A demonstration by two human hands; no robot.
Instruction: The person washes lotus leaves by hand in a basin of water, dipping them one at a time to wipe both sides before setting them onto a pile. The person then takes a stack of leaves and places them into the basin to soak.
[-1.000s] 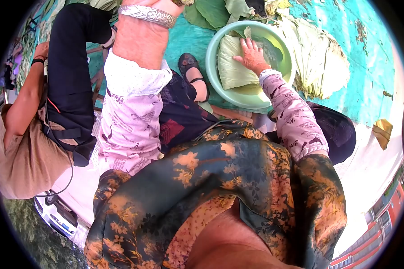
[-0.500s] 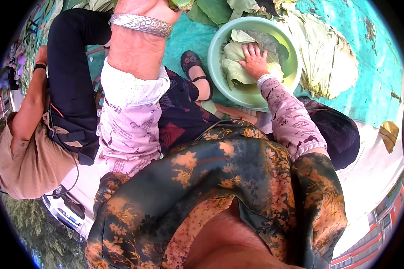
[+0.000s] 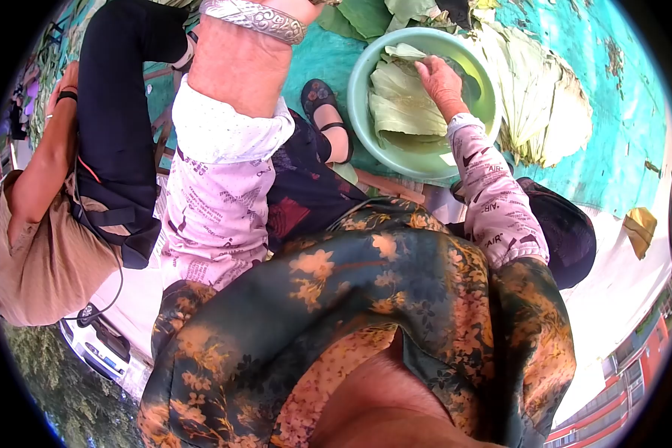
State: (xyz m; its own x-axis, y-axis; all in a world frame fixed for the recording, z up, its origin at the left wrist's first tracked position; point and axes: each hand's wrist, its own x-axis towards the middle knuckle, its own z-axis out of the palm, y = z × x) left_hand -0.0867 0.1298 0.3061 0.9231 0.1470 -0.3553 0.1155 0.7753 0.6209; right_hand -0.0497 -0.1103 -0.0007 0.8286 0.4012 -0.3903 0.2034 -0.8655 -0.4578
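Near the basin's right side, my right hand (image 3: 442, 82) has its fingers curled together on the edge of a pale green leaf (image 3: 402, 108). The leaf lies folded and wet in the water of a light green plastic basin (image 3: 360, 127). At the top left, my left hand (image 3: 300, 9) is cut off by the frame's upper edge, so its fingers are hidden. A silver bracelet (image 3: 257, 19) circles that wrist. Dark green leaves (image 3: 357, 16) lie between my left hand and the basin.
A fanned stack of pale dried leaves (image 3: 541, 101) lies right of the basin on a turquoise sheet (image 3: 620, 142). A co-worker (image 3: 52, 239) sits at the left, one hand (image 3: 66, 78) beside their knee. A brown scrap (image 3: 639, 231) is at the far right.
My right hand has gone from lying spread on the leaf to curled fingers at its edge, slightly right. The leaf has shifted and folded. My left hand has moved slightly at the frame's edge.
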